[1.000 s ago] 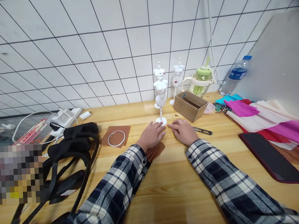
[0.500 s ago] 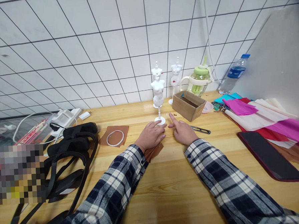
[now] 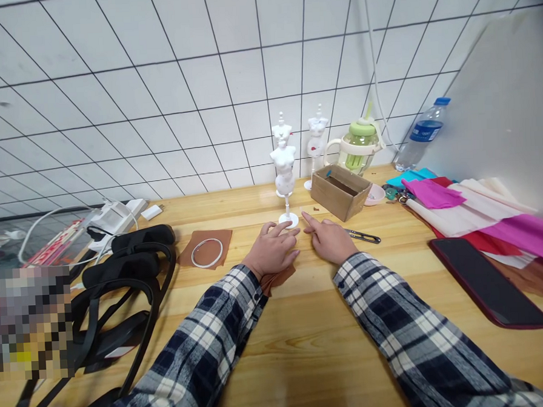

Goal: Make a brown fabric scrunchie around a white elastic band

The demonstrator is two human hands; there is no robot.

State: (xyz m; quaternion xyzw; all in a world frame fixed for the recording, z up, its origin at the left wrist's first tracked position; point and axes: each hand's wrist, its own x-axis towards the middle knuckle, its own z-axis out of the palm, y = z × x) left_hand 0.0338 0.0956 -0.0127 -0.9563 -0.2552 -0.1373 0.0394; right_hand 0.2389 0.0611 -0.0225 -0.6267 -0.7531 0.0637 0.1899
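Note:
My left hand [image 3: 272,249] lies with its fingers stretched out and apart, fingertips by the round base of a white mini dress form [image 3: 285,181]. A folded piece of brown fabric [image 3: 279,280] shows from under its palm and wrist. My right hand [image 3: 332,241] rests on the tabletop, index finger extended toward the base and the other fingers bent, with nothing visible in it. Just right of it lies a pair of black thread snips [image 3: 365,236], partly covered by the hand. Farther left, a white ring [image 3: 207,265] sits on a flat brown fabric square [image 3: 224,245].
Behind stand another dress form [image 3: 317,134], a cardboard box [image 3: 337,197], a green-lidded jug [image 3: 359,144] and a water bottle [image 3: 425,131]. Coloured fabrics [image 3: 476,202] and a phone [image 3: 489,283] lie right. Black headgear with straps [image 3: 123,272] occupies the left, near a power strip [image 3: 133,211].
The whole view has shifted slightly, so things sit a little farther left. My right index finger has lowered toward the table; my left hand stays beside the base, its fingers slightly more spread.

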